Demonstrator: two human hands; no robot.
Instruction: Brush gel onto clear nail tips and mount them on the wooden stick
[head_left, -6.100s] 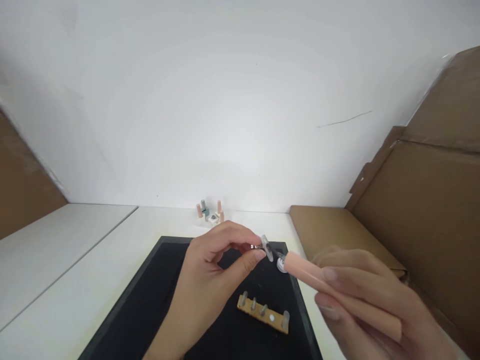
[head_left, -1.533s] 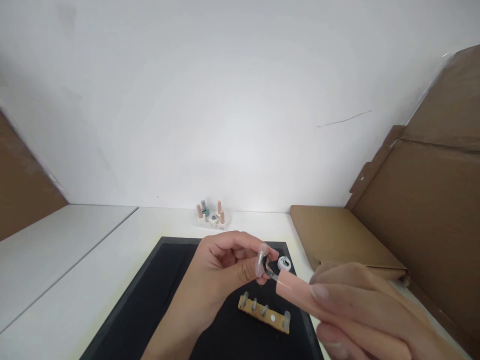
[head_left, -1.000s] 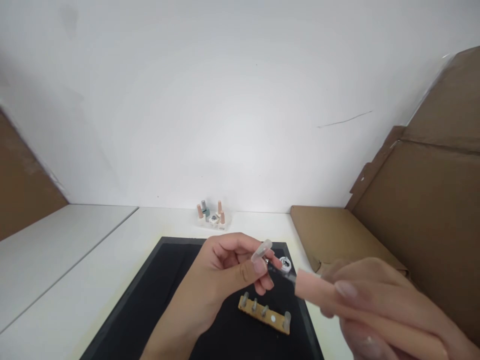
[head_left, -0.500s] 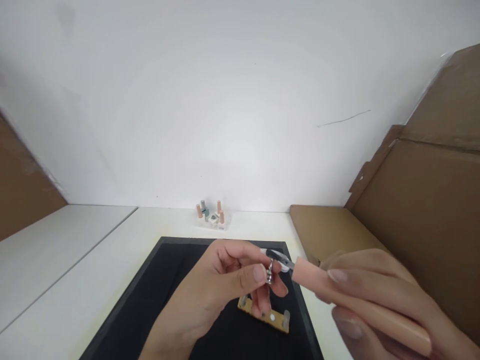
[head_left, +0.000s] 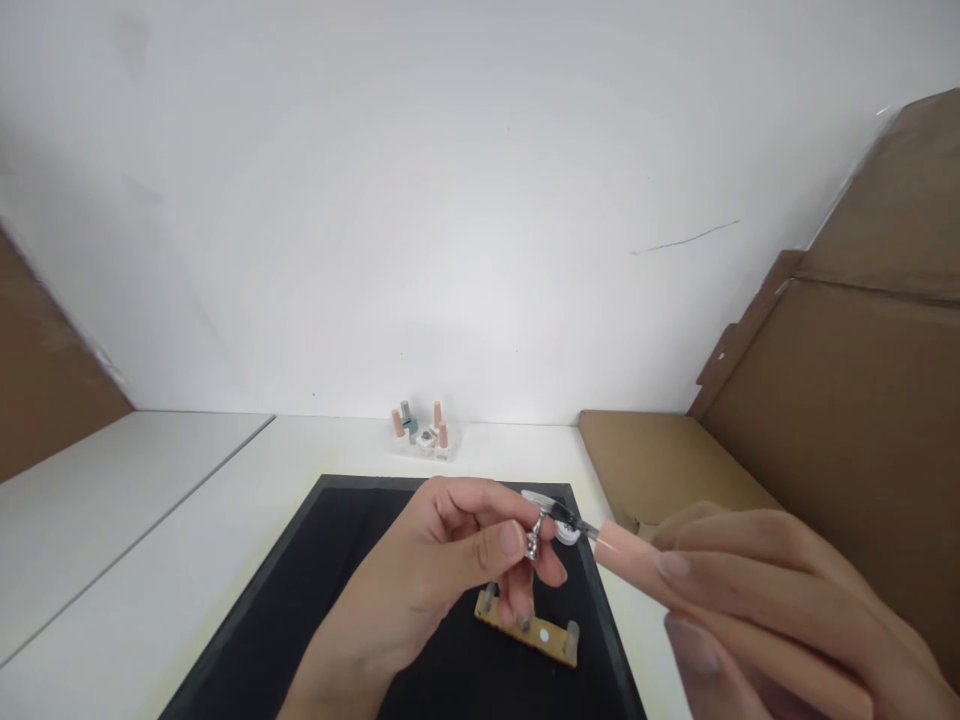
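Between the thumb and fingers of my left hand (head_left: 442, 570) is a small silver metal nail tip stand (head_left: 532, 545). At its top sits a whitish, see-through false nail tip (head_left: 535, 497), partly hidden by my fingers and the brush. My right hand (head_left: 780, 590) is closed around the long peach handle of a nail polish brush (head_left: 630, 560). Its dark bristles point left and lie right at the nail tip; whether they touch it I cannot tell. Below my left fingers, a yellowish bar (head_left: 559, 643) with several clear upright pegs and a white dot rests on the black mat.
The black mat (head_left: 352, 530) lies on a white table (head_left: 225, 500). A white round object (head_left: 568, 533) sits behind the brush. At the back stands a clear organizer (head_left: 420, 450) with several peach- and grey-capped bottles. Cardboard (head_left: 645, 455) lies and stands at the right.
The brush has shifted slightly right and down, its bristles drawing along the nail tip toward the right. The metal stand in my left hand has tilted and moved slightly left.
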